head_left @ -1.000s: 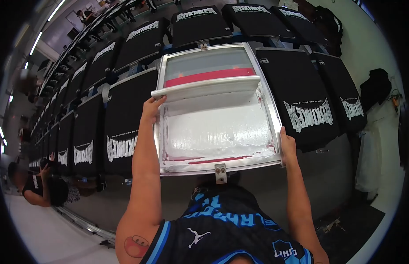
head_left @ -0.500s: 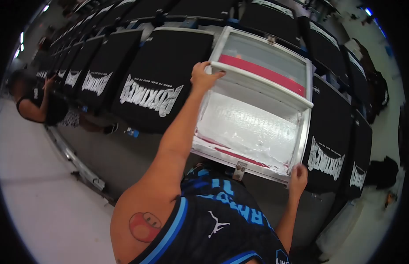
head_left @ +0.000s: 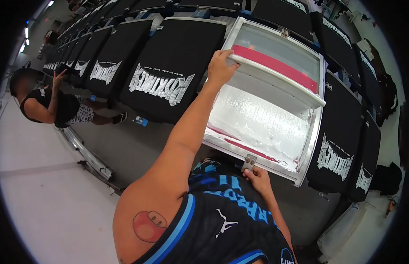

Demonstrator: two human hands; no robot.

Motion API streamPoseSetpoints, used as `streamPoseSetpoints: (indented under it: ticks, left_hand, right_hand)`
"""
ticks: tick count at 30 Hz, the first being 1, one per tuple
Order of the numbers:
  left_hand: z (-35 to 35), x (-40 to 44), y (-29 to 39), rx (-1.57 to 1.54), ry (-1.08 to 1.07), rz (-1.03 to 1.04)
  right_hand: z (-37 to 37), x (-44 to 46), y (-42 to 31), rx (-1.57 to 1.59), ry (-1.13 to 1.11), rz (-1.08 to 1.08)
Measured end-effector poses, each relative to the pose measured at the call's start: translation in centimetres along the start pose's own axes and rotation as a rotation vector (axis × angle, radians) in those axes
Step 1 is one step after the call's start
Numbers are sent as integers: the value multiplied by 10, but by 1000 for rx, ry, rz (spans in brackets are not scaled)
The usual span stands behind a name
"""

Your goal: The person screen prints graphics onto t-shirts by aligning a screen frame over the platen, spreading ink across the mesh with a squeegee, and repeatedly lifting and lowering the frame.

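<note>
A white-framed printing screen (head_left: 316, 127) lies in front of me, its near half coated with shiny silvery-white ink (head_left: 261, 119). A long pale squeegee (head_left: 279, 81) rests across its middle. My left hand (head_left: 221, 68) is closed around the squeegee's left end. At the middle of the screen's near edge, my right hand (head_left: 258, 178) pinches a small metal bracket (head_left: 249, 163) with two bolts. Pink-red strips border the mesh at the far and near sides. Part of the right fingers is hidden behind the bracket.
Black T-shirts with white lettering (head_left: 160, 83) lie on boards on both sides and in rows beyond. Another person (head_left: 50, 101) stands at the far left, arm raised. A metal rail (head_left: 88, 152) runs along the left; a blue-labelled bottle (head_left: 140, 121) is on the floor.
My right hand has moved left from the screen's near right corner to the bracket at the near edge. My left hand stays on the squeegee. The view has shifted slightly.
</note>
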State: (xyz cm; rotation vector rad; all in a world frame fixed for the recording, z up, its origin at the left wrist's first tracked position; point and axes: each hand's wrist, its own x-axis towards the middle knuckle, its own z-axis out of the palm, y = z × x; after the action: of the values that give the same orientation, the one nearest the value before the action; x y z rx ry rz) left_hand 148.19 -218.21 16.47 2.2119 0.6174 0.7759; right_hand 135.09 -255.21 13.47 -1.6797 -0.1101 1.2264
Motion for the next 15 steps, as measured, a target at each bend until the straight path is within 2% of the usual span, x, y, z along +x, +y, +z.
streamPoseSetpoints:
  ticks: [4,7,11,13,14,15]
  left_hand:
    - [1,2,1,8,33,53]
    - [-2,3,-2,9,25,65]
    - [-3,5,-4,13,-10,127]
    - [-6,8,-10,30,-66,163]
    - [-6,13,-13,56,-98,203]
    - [-8,19,-16,82,-180,195]
  right_hand:
    - [-5,5,9,22,-56,-37]
    - [-9,4,9,-78,-52,59]
    - [-13,2,0,-114,-55,58]
    - [-16,-4,-19,-293,-45,41]
    - [-24,-5,-28,-275,-7,56]
    - [-35,-4,-39,-461,-64,22]
